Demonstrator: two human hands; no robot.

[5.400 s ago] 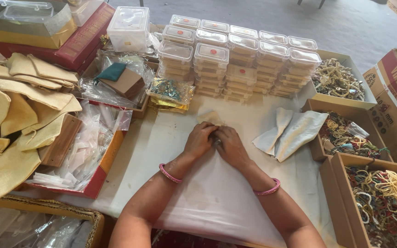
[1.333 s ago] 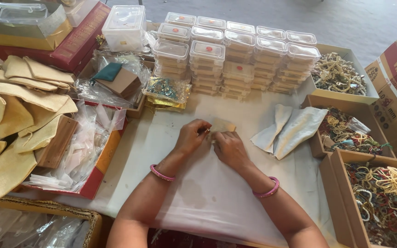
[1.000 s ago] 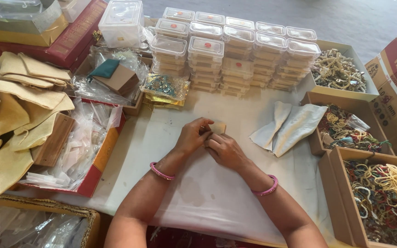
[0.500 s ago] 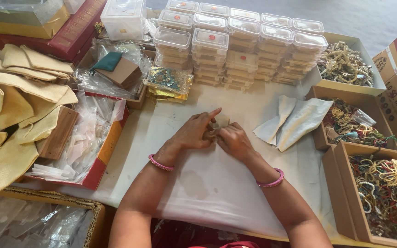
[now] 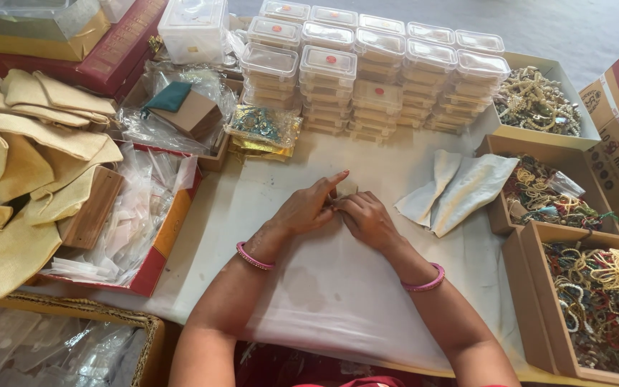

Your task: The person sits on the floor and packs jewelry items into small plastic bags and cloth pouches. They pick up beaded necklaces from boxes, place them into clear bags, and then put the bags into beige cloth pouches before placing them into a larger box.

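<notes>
Nearest, two bare forearms reach out over the white cloth (image 5: 338, 287) that covers the worktop, each wrist wearing a pink bangle. The left hand (image 5: 308, 211) and the right hand (image 5: 367, 218) meet at the middle of the cloth, fingertips pressed together around a small beige pouch (image 5: 347, 188) whose far edge peeks out just beyond them. The left grip is pinched on the pouch with its forefinger stretched straight out; the right grip is curled closed on the same pouch from the other side. To the near right stand open cardboard boxes of beaded jewellery (image 5: 596, 301), one behind the other. Just right of the hands lie two flat pale cloth bags (image 5: 460, 190) on the cloth. To the left, a red tray of clear plastic sleeves (image 5: 134, 229) sits beside a heap of yellow fabric pouches (image 5: 30, 172) and a wooden box (image 5: 91, 213). Farther off, stacks of clear lidded plastic boxes (image 5: 367, 79) run across the far side of the worktop, with a brown box wrapped in plastic (image 5: 188, 115) to their left.
</notes>
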